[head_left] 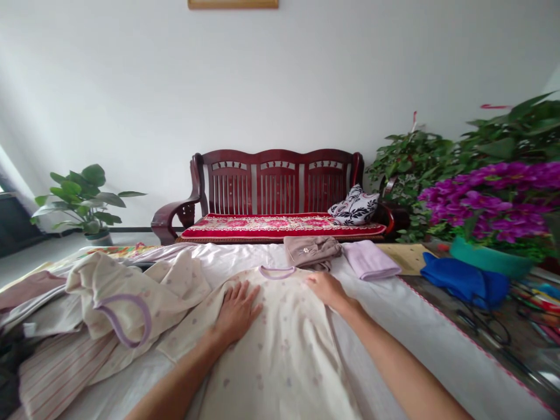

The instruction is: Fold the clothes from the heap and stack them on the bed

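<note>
A cream long-sleeved shirt (pixel 284 350) with small faded prints and a lilac neckband lies spread over the white cloth, its collar pointing away from me. My left hand (pixel 238 309) rests flat on its left shoulder, fingers spread. At the opposite shoulder, my right hand (pixel 328 290) has its fingers curled closed on the fabric; the fingertips are partly hidden. Just beyond the collar sit a folded brown garment (pixel 311 252) and a folded lilac cloth (pixel 371 260). Left of the shirt, another cream garment (pixel 126 291) with lilac trim lies crumpled.
More loose clothes, including a striped garment (pixel 61 370), are heaped at the left. On the right stand purple flowers in a teal pot (pixel 490 256), near a blue cloth (pixel 464 280) and several small items. Behind the table is a wooden bench (pixel 277 181) with a patterned cushion (pixel 355 206).
</note>
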Available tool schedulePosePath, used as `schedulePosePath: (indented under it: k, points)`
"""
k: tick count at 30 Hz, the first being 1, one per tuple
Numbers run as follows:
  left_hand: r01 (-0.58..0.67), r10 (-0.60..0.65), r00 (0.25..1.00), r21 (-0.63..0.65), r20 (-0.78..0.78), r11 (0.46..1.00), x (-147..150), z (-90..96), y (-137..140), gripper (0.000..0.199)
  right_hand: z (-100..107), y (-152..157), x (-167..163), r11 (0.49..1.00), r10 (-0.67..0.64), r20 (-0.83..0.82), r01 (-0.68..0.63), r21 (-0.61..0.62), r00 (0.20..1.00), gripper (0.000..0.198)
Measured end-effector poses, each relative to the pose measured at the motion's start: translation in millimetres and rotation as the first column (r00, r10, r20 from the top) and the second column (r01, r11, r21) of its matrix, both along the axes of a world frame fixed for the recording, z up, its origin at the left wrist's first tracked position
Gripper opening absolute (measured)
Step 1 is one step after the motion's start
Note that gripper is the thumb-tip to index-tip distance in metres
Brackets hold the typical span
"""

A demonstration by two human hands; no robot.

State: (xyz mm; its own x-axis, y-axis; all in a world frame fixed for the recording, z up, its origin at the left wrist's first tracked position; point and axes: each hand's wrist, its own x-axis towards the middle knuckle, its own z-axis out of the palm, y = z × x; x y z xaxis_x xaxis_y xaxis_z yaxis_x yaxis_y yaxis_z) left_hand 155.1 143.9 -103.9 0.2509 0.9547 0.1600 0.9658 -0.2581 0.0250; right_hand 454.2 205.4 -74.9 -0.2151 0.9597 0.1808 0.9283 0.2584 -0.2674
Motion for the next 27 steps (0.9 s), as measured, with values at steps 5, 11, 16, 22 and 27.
schedulePosePath:
  k: [5,11,16,22,27]
  points:
    - [-0.017,0.017,1.0,-0.001,0.022,1.0,3.0,4.4,-1.8,0.056,22.4,35.4,22.2,0.965,-0.134,0.115,0.103,0.24,0.984,0.052]
    - [-0.017,0.017,0.998,0.003,0.068,1.0,1.0,-0.2,0.0,0.056,16.7,70.1,24.7,0.993,0.019,0.36,-0.058,0.099,0.933,0.074]
    - [-0.02,0.02,0.997,0.006,0.081,1.0,-0.7,-4.7,3.3,0.056,17.0,86.5,20.7,1.0,-0.009,0.347,-0.001,0.028,0.938,0.078]
    - [-0.04,0.04,0.996,-0.01,0.076,0.999,0.9,-0.8,1.4,0.055,21.9,88.5,13.8,0.997,-0.02,0.371,-0.008,0.073,0.928,0.07]
    - [-0.032,0.031,0.996,0.005,0.082,0.999,0.2,-2.2,2.3,0.055,32.8,94.8,5.8,0.979,-0.143,0.337,0.082,0.189,0.931,0.053]
